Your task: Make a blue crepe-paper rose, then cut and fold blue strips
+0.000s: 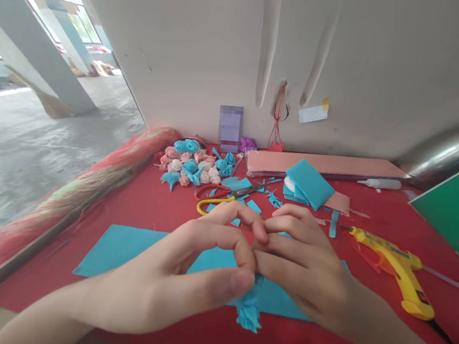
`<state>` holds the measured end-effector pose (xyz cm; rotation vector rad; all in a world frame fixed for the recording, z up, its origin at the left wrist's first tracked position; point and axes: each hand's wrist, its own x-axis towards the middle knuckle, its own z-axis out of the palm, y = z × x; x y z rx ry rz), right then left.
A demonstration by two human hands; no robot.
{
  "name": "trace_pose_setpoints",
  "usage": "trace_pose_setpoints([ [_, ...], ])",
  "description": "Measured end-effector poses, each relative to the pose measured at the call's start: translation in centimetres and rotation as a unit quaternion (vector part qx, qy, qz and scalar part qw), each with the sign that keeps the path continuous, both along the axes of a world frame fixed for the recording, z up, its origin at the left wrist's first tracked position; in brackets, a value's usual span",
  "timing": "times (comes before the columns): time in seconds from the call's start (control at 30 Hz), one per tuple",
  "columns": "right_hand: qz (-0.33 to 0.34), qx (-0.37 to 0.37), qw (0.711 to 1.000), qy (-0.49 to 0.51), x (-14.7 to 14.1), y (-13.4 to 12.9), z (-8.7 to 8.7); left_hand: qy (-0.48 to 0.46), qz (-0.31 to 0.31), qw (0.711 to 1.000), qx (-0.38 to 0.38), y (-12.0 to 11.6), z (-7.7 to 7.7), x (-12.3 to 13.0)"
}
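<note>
My left hand (pixel 193 275) and my right hand (pixel 306 257) meet over the middle of the red table (pixel 130 318). Between their fingertips is a gathered piece of blue crepe paper (pixel 249 310), its crumpled end hanging below. The left thumb and index finger pinch it, while the right fingers press on it from the other side and hide most of its upper part. Beneath both hands lies a long flat strip of blue paper (pixel 122 248), reaching out to the left.
Behind my hands are scissors (pixel 215 198) with red and yellow handles, blue scraps, and pink, white and blue paper flowers (pixel 190 166). A folded blue stack (pixel 310 183) lies right of them. At right rests a yellow glue gun (pixel 400 267) with a cord.
</note>
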<state>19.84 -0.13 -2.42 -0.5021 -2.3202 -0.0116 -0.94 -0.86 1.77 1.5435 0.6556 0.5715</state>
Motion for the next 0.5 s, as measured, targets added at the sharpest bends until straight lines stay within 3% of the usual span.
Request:
trace_pose_setpoints([
  [0.33,-0.013,-0.041,0.989,-0.144,1.0,-1.1,1.9,0.056,-0.016,0.997,0.06,0.2,-0.8,-0.3],
  [0.5,0.005,-0.08,0.985,-0.155,1.3,-1.4,1.9,0.064,-0.037,0.997,0.026,0.4,-0.6,0.0],
])
